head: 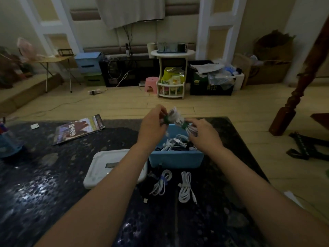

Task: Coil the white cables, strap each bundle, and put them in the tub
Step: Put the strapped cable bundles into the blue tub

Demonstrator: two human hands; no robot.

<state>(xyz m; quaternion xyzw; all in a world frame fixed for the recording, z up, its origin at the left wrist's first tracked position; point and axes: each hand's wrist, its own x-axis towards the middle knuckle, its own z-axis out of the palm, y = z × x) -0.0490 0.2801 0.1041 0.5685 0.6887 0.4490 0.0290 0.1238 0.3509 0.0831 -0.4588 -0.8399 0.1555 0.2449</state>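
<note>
While the dark table (pixel 53 175) fills most of my view, the work sits near its far edge, where the blue tub (pixel 176 159) stands open with its white lid (pixel 99 168) lying just beside it on the left. Inside the tub I can see loose and coiled white cables (pixel 175 142) already piled. On the table in front of the tub, toward the near edge, lie two strapped bundles: one with a blue strap (pixel 161 184) and one with a grey strap (pixel 185 186), apart from each other. A magazine (pixel 80 129) rests toward the far left corner.

Above the tub I hold a white cable bundle (pixel 175 116) between both hands. My left hand (pixel 151 125) pinches it at a green strap (pixel 166 119), fingers curled round the coil; my right hand (pixel 203 134) grips the other end near a second green strap (pixel 185 125). The light is dim, so I cannot be sure whether this is one bundle or two.

I judge the step to be closing the strap. To do it well, I would keep the loops squeezed flat, pull the strap snug round the middle, press it fast, then lower the bundle into the tub.
</note>
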